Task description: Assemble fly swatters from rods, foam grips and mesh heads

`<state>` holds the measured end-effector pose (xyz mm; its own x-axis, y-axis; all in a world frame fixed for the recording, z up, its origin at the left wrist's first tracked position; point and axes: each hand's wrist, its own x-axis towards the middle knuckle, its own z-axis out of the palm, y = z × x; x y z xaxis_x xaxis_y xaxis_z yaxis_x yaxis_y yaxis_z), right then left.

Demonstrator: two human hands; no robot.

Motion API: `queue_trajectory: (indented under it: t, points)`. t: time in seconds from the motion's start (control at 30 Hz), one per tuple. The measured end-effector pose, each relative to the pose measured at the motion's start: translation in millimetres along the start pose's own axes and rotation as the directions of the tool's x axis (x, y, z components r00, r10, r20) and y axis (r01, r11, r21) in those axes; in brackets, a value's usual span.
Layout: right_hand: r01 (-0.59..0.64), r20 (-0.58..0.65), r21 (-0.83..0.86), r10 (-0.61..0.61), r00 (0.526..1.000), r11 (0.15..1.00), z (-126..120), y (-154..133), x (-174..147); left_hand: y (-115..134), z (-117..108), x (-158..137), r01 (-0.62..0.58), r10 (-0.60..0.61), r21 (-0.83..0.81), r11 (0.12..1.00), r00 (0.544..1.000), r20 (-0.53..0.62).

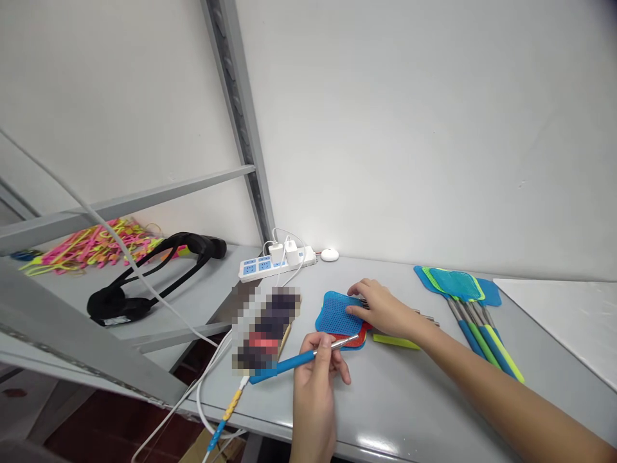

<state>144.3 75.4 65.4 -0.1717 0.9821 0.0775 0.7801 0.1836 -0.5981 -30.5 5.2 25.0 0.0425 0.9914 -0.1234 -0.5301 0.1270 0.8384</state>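
My left hand (pixel 321 366) is closed around a blue fly swatter handle (pixel 289 364), whose thin metal rod (pixel 344 342) points right and slightly up. My right hand (pixel 378 305) has its thumb and fingers at the right edge of a blue mesh fly swatter head (pixel 337 313), gripping it. Below that head lies a red swatter head (pixel 354 339), partly covered, with blue showing under its edge. Beside my right wrist, a yellow-green handle (pixel 398 341) and several metal rods (pixel 427 317) stick out, partly hidden by the arm.
Several assembled fly swatters (pixel 475 321) lie fanned at the right, near a white sheet (pixel 563 321). A blurred-out phone (pixel 270 328) with a cable is at the left. Behind it sit a power strip (pixel 277 262) and a white case (pixel 330 254). A black headset (pixel 149 276) rests beyond the metal frame (pixel 241 96).
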Motion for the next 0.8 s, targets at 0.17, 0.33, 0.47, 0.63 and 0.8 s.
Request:
queue_trajectory:
  t: [0.17, 0.33, 0.47, 0.63, 0.8]
  points:
    - [0.017, 0.041, -0.138, -0.011, 0.999, 0.99, 10, -2, 12, 4, 3, -2, 0.046, -0.046, -0.042, 0.998, 0.999, 0.007]
    - [0.018, 0.056, -0.216, -0.006, 0.998, 0.976, 18, 1, 22, 1, 0, 1, 0.056, -0.056, -0.048, 0.997, 0.998, 0.001]
    - [-0.002, 0.067, -0.239, 0.019, 0.998, 0.971, 21, 3, 28, 1, 0, 0, 0.044, -0.044, -0.049, 0.998, 0.999, 0.0]
    - [-0.049, 0.049, -0.224, 0.061, 0.997, 0.973, 23, 3, 34, 2, 1, -2, 0.04, -0.041, -0.037, 0.998, 0.999, -0.008]
    - [-0.09, 0.022, -0.163, 0.095, 0.995, 0.983, 22, -2, 38, -3, -3, 3, 0.056, -0.056, -0.041, 0.998, 0.998, -0.005]
